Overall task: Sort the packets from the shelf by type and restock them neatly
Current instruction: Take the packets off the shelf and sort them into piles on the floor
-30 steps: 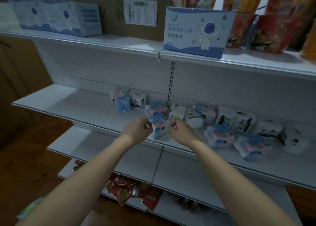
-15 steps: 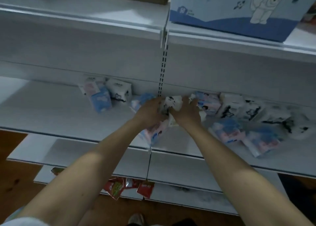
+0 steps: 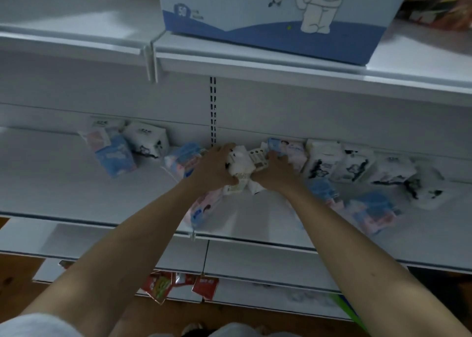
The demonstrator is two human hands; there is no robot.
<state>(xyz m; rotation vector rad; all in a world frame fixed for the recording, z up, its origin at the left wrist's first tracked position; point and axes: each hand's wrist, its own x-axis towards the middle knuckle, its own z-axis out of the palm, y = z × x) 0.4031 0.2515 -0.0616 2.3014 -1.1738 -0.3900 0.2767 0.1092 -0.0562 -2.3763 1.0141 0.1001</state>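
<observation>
Hands (image 3: pixel 217 168) (image 3: pixel 274 172) gripping white packets (image 3: pixel 241 163), fingers curled round them, orientation unclear

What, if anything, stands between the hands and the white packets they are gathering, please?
Nothing visible does: the left hand and right hand already grip the white packets between them on the middle shelf.

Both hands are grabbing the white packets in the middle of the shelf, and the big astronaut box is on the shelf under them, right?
Not quite. The head view shows the astronaut box on the shelf above, not under. The rest holds: the left hand and right hand both grip the white packets in the middle of the shelf.
</observation>
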